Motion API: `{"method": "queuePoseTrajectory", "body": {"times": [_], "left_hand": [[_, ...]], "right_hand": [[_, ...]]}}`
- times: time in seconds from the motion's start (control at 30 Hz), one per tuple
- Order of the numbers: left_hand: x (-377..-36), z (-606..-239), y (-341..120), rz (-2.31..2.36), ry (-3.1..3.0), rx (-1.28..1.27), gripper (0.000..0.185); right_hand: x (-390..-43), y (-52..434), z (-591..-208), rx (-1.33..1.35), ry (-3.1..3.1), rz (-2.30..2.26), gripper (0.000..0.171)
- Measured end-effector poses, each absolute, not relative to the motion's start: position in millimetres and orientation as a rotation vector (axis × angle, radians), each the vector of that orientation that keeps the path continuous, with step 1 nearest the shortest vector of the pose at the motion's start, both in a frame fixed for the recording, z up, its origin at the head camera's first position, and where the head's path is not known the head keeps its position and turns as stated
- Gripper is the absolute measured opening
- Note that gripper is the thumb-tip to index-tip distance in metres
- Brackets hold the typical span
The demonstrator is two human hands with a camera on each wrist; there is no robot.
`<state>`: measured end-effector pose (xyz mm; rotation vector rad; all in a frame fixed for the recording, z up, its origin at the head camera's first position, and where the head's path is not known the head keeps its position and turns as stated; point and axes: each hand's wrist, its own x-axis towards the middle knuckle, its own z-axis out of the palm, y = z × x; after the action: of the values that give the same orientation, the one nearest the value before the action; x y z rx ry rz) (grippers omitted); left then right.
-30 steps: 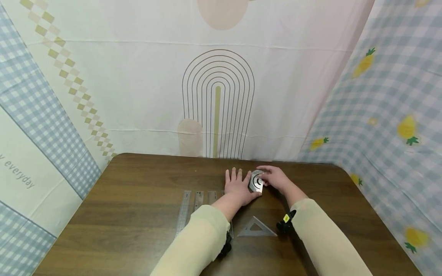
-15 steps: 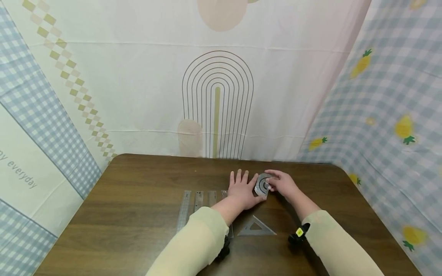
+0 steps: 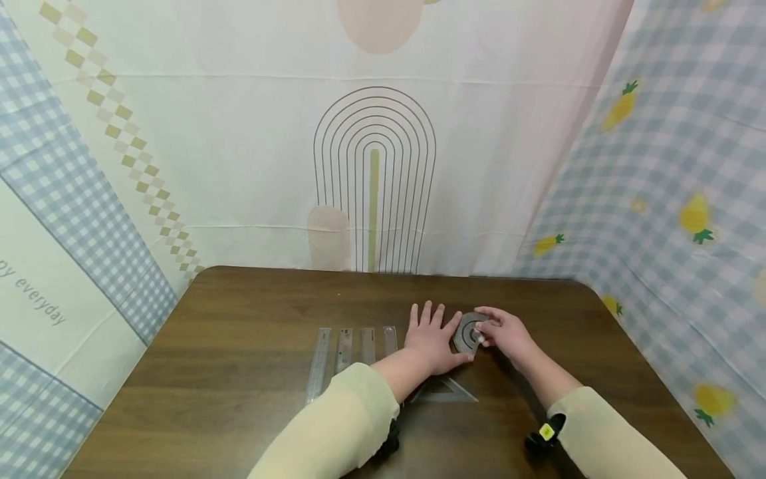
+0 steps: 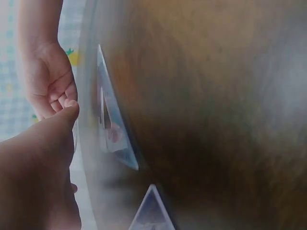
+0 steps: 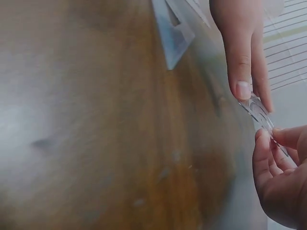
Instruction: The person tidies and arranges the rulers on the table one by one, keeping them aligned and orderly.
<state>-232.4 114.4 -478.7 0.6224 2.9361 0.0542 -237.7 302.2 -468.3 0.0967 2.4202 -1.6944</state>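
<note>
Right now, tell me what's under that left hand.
The left hand lies flat on the brown table. The triangle ruler's top corner slips under its wrist. Anything else beneath the palm is hidden.

bench [image 3: 239,332]: dark brown, wood grain streaks. protractor [image 3: 469,332]: clear plastic, greyish, dark concentric arcs. rulers [image 3: 350,352]: clear, pale grey, fine scale marks. set square [image 3: 445,391]: clear grey. sleeves [image 3: 335,432]: pale yellow-cream, plain. wrist bands [image 3: 544,436]: black, small yellow patch. back cloth [image 3: 374,179]: cream-white, thin brown nested arch lines, olive bar in middle, beige-pink blobs. left cloth [image 3: 66,199]: blue-white gingham, olive checker stripe, grey script. right cloth [image 3: 670,199]: blue-white gingham, yellow pineapples with green tops.
</note>
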Motion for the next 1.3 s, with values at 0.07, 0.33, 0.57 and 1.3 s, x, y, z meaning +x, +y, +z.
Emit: {"method": "queuePoseTrajectory", "body": {"times": [0.07,0.33,0.57,1.3], "left_hand": [[-226,-475,116,0.038,2.924,0.632,0.088],[-207,-470,124,-0.054,2.892,0.672,0.087],[-192,-469,133,-0.182,2.891,0.712,0.087],[-180,-465,146,-0.204,2.842,0.75,0.086]], "right_hand": [[-233,305,-470,0.104,2.404,-1.702,0.044],[-211,312,-475,0.15,2.378,-1.729,0.042],[-190,319,-477,0.144,2.393,-1.746,0.044],[-171,336,-477,0.05,2.674,-1.376,0.037]]}}
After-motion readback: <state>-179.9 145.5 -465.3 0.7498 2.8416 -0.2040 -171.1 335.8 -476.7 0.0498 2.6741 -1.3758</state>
